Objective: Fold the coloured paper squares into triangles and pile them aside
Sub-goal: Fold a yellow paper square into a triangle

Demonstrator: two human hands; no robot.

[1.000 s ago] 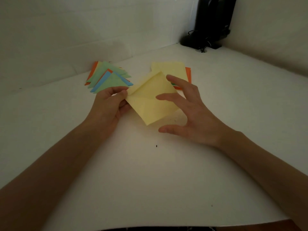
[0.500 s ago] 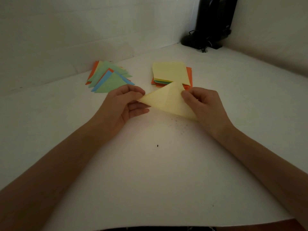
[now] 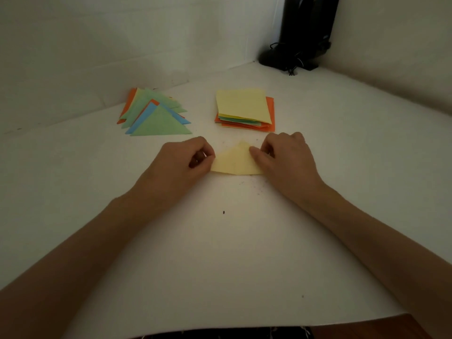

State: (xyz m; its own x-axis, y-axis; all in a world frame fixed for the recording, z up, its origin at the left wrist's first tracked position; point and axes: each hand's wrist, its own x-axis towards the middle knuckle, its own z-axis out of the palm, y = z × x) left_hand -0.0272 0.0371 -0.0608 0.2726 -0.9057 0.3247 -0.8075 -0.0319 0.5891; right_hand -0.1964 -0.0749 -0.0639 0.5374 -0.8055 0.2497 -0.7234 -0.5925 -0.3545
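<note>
While both hands pressed on it, the scene in the head view — the only view — read as follows, every place given relative to the stack of squares (image 3: 244, 110).

Stack of squares: unfolded sheets lay on the white table (image 3: 220, 253), a yellow one on top, with orange and green edges showing beneath.

Yellow triangle (image 3: 236, 161): just nearer the person than the stack, flat on the table, apex towards the stack and its long edge on the near side.

Left hand (image 3: 182, 162): nearer than the stack and to its left, fingers curled narrow, fingertips pressing the triangle's left corner — whether they pinched it or only pressed, I could not tell.

Right hand (image 3: 285, 157): directly in front of the stack's right side, fingers likewise curled close, bearing down on the triangle's right corner and hiding it.

Pile of triangles (image 3: 154, 116): well to the left of the stack, fanned loosely, a green one uppermost over blue, orange and pale yellow.

Dark stand (image 3: 300, 40): beyond the stack, in the far corner, cables at its foot.

Step in hand: by my judgement, creasing — the sheet was already doubled and was being flattened.

Next move: probably a firm run along the long edge, then a lift leftwards onto the pile; thin paper may spring open unless the crease is sharp.

Remaining: the stack looked several sheets thick, so much was left.
</note>
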